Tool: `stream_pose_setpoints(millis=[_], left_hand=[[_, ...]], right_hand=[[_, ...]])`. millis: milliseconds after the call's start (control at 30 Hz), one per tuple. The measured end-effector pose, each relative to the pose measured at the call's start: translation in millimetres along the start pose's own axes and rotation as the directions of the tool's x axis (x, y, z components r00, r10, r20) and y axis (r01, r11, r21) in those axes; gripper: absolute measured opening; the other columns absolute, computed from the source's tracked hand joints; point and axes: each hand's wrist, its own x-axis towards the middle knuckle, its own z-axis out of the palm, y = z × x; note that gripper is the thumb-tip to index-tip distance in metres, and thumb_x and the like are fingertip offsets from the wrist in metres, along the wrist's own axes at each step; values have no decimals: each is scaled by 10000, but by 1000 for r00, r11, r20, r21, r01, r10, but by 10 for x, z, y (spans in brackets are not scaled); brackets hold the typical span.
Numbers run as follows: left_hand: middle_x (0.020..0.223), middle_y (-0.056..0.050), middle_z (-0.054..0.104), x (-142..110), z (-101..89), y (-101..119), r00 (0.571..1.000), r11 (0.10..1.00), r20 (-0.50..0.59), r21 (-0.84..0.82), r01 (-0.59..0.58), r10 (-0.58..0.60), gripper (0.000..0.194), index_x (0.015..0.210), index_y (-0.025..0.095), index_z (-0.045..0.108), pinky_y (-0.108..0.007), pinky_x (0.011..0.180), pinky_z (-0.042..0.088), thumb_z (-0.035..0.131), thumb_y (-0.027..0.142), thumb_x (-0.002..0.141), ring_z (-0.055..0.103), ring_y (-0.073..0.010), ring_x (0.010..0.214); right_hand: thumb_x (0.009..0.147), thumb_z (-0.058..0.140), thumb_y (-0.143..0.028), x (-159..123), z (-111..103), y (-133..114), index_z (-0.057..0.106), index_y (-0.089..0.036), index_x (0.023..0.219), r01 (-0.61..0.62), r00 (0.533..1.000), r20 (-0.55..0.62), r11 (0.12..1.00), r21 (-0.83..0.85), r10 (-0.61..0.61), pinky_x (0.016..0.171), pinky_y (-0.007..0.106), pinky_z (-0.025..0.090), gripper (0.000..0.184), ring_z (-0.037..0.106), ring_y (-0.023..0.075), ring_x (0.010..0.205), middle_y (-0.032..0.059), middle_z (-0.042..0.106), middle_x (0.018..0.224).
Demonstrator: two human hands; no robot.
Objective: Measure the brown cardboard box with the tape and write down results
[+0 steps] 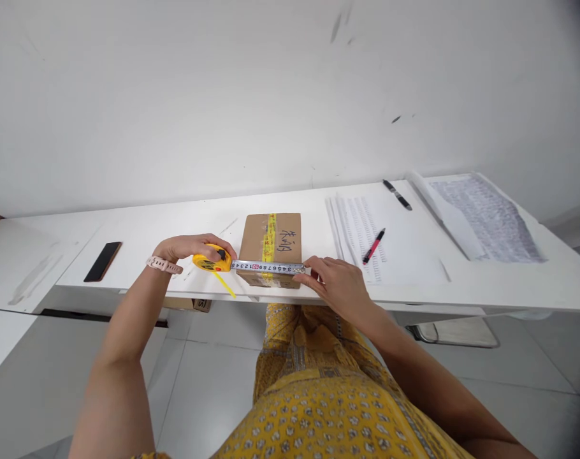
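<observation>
A small brown cardboard box (pixel 252 236) with yellow tape and black handwriting on top sits near the front edge of the white table. My left hand (pixel 194 247) is closed around a yellow tape measure (pixel 212 260) just left of the box. Its metal blade (pixel 266 266) is drawn out across the box's top along the near edge. At the box's right corner, my right hand (pixel 335 280) pinches the blade's end between thumb and fingers. A yellow strap (pixel 225 285) hangs from the tape measure's case.
A black phone (pixel 103 261) lies at the left of the white table (pixel 146 236). To the right are printed sheets (pixel 399 255), a red pen (pixel 374 246), a black pen (pixel 397 194) and handwritten papers (pixel 485 217). A wall rises behind the table.
</observation>
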Motion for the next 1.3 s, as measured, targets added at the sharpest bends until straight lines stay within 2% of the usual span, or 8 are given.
stream_pose_setpoints(millis=[300, 567, 700, 800, 867, 967, 1067, 1300], left_hand=[[999, -45, 733, -3, -6, 91, 960, 983, 281, -170, 67, -17, 325, 1015, 252, 762, -269, 788, 508, 683, 347, 715, 652, -254, 936], [1000, -79, 715, -275, 20, 162, 976, 971, 182, -228, -72, 116, 374, 1078, 217, 740, -259, 685, 504, 701, 347, 730, 643, -237, 852], [988, -116, 703, -615, 561, 112, 981, 829, 0, -534, -166, 196, 459, 1140, 189, 695, -308, 638, 505, 702, 420, 743, 641, -242, 768], [931, -130, 703, -741, 1201, -95, 960, 556, -246, -784, -276, 131, 547, 1140, 167, 668, -328, 629, 516, 713, 502, 711, 642, -248, 749], [933, -120, 699, -752, 1583, -250, 882, 364, -470, -828, -426, -36, 549, 1111, 174, 669, -295, 574, 513, 723, 508, 679, 647, -237, 734], [929, -99, 708, -737, 1944, -401, 732, 236, -608, -794, -560, -309, 485, 1045, 189, 685, -290, 577, 545, 739, 469, 653, 663, -227, 743], [931, -103, 715, -761, 2056, -417, 676, 198, -588, -800, -566, -443, 491, 1022, 186, 690, -320, 585, 571, 752, 472, 628, 670, -231, 735], [909, -89, 708, -678, 1904, -36, 709, 168, -559, -821, -546, -430, 522, 1016, 182, 675, -304, 580, 565, 781, 471, 594, 656, -215, 723]], right_hand=[[996, 395, -553, 49, -71, -15, 657, -185, 798, 0, 996, 90, 999, -36, 3, 582, 280, 286, 494, 624, 166, 619, 45, 686, 648], [955, 513, -532, 175, -378, 44, 634, -190, 832, 92, 995, -54, 986, 139, -85, 570, 275, 351, 383, 567, 141, 556, 2, 633, 607], [931, 568, -510, 305, -699, 63, 637, -225, 1007, 230, 965, -206, 894, 385, -160, 669, 294, 470, 302, 626, 161, 703, 16, 686, 770], [889, 558, -621, 342, -557, 111, 545, -252, 1288, 279, 960, -157, 835, 474, -232, 908, 389, 498, 544, 627, 241, 1084, 87, 694, 1147], [823, 554, -722, 342, -281, 157, 449, -248, 1419, 293, 955, -73, 869, 398, -289, 1077, 495, 385, 768, 470, 312, 1337, 131, 563, 1401], [814, 515, -761, 346, 168, 217, 414, -223, 1463, 358, 927, 15, 897, 258, -374, 1157, 559, 227, 849, 330, 348, 1446, 154, 434, 1526], [891, 495, -674, 411, 417, 246, 512, -221, 1380, 389, 918, -10, 893, 225, -397, 1136, 495, 259, 667, 435, 297, 1389, 138, 524, 1461], [983, 452, -491, 912, 344, 223, 630, -207, 1197, 293, 953, -20, 908, 299, -301, 981, 417, 367, 398, 593, 254, 1199, 125, 659, 1301]])
